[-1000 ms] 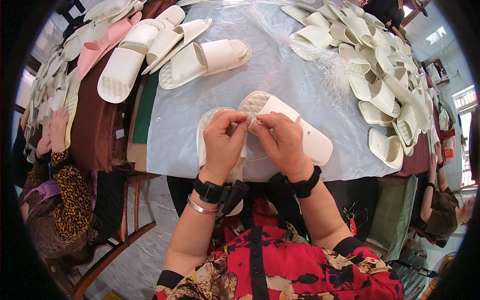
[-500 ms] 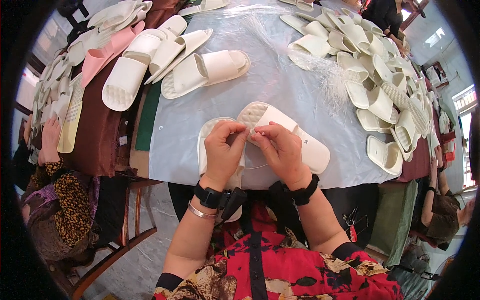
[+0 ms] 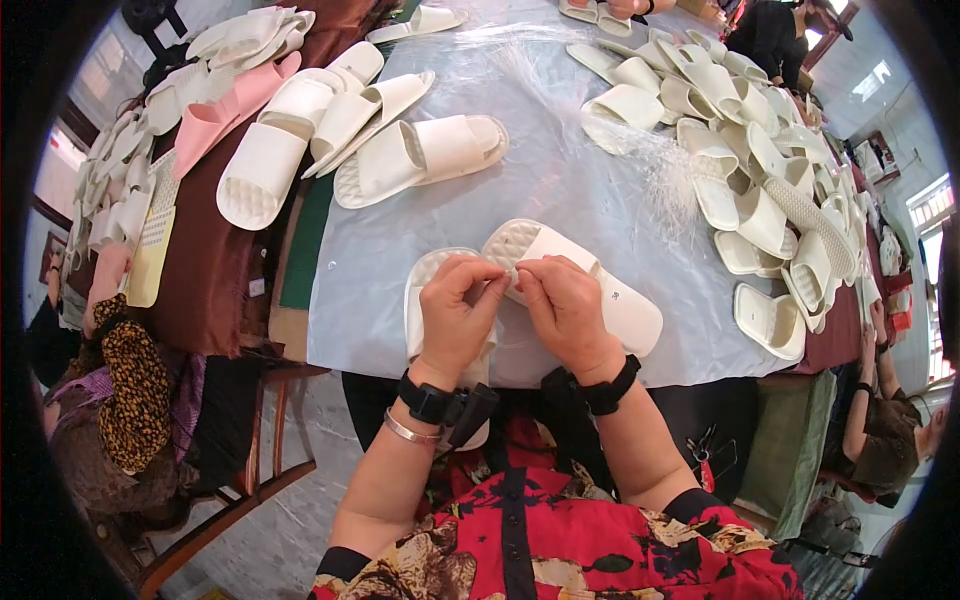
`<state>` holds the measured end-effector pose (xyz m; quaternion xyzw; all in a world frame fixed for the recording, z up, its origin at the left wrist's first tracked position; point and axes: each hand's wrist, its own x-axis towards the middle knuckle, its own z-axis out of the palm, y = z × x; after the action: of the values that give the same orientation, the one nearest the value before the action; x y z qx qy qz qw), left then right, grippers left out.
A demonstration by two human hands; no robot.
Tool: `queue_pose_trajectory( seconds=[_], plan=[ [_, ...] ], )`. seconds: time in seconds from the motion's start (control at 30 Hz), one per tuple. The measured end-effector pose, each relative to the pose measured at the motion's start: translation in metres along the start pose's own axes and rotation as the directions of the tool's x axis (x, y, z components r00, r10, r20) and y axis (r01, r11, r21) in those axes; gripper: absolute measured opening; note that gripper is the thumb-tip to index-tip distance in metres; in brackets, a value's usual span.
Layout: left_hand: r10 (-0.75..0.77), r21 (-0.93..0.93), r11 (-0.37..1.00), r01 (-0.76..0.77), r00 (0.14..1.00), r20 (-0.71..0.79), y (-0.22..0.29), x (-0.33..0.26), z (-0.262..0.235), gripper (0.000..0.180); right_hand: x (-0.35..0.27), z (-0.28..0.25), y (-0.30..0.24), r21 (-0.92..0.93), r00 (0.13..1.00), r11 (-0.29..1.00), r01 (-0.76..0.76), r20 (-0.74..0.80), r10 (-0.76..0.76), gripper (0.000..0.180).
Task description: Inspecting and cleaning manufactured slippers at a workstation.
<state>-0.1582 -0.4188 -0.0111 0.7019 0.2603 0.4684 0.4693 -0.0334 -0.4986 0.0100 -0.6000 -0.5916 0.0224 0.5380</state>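
Both hands meet over a pair of white slippers at the near edge of the table. My left hand is pinched above the left slipper, covering much of it. Fingertip to fingertip with it, my right hand is also closed in a pinch, over the right slipper, which lies slanted. Between the fingertips is a thin clear strand; it is so fine that its ends hardly show. A faint loop of it hangs below the hands.
Loose clear strands lie on the pale plastic sheet. White slippers sit at the far left, beside a pink slipper. A heap of white slippers fills the right side. Other people work on both sides and at the far end.
My hands stay together, with the fingertips still pinched and the right fingers curled in more. The whole view has shifted slightly. A person's hand now shows at the far end by some slippers.
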Motion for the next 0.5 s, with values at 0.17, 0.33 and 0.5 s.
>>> queue_pose_trajectory(
  seconds=[0.17, 0.33, 0.5],
  plan=[
    [0.014, -0.012, 1.000, -0.014, 1.000, 0.005, 0.0031, 0.0001, 0.0000, 0.009, 0.0035, -0.0007, 0.0005, -0.050, 0.998, 0.996, 0.067, 0.023, -0.066, 0.006],
    [0.057, 0.032, 0.998, -0.057, 0.998, 0.018, 0.0015, -0.0013, -0.0007, 0.009, -0.0009, 0.0006, 0.0047, -0.079, 0.996, 0.994, 0.073, 0.060, -0.068, 0.003],
    [0.096, 0.066, 0.993, -0.100, 0.993, 0.061, 0.0020, -0.0014, -0.0035, 0.008, -0.0007, -0.0022, 0.0029, -0.077, 0.998, 0.996, 0.047, 0.049, -0.043, 0.004]
  ],
)
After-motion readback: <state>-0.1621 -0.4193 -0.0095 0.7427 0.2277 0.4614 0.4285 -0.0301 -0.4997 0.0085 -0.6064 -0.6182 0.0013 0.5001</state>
